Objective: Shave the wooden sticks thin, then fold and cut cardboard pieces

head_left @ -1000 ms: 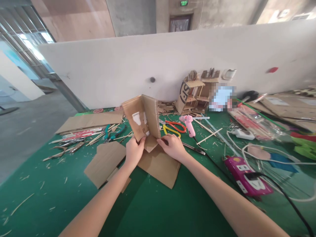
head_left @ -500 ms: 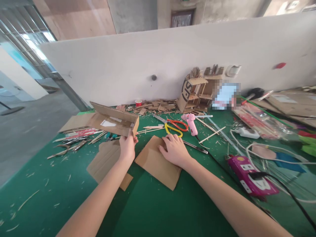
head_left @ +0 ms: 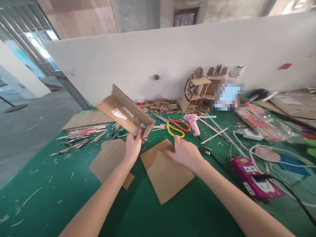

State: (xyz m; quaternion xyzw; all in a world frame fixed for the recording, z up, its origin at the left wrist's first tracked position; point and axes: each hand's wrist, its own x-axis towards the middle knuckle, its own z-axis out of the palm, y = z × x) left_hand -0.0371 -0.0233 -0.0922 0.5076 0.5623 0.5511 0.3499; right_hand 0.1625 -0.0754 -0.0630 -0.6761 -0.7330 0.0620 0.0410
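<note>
My left hand (head_left: 134, 147) grips the near corner of a folded cardboard piece (head_left: 128, 110) with raised walls, holding it tilted above the table. White label scraps stick to its inner face. My right hand (head_left: 186, 153) is closed over the upper right edge of a flat brown cardboard sheet (head_left: 165, 179), the thumb on its face and the other fingers partly hidden. A second flat cardboard piece (head_left: 108, 161) lies to the left, partly under my left forearm. Just beyond my right hand are scissors (head_left: 175, 129) with yellow and orange handles and a utility knife (head_left: 204, 150).
A pink glue gun (head_left: 194, 125) lies past the scissors. At right sit a magenta power strip (head_left: 254, 179) and tangled cables. A small cardboard shelf (head_left: 195, 95) stands by the white partition (head_left: 123, 65), near a heap of cardboard scraps (head_left: 163, 106). Pliers and sticks (head_left: 98, 135) lie left.
The folded cardboard piece has swung up and right, tilting more toward me. The flat sheet under my right hand has turned and shifted nearer, and that hand's fingers have curled at its edge.
</note>
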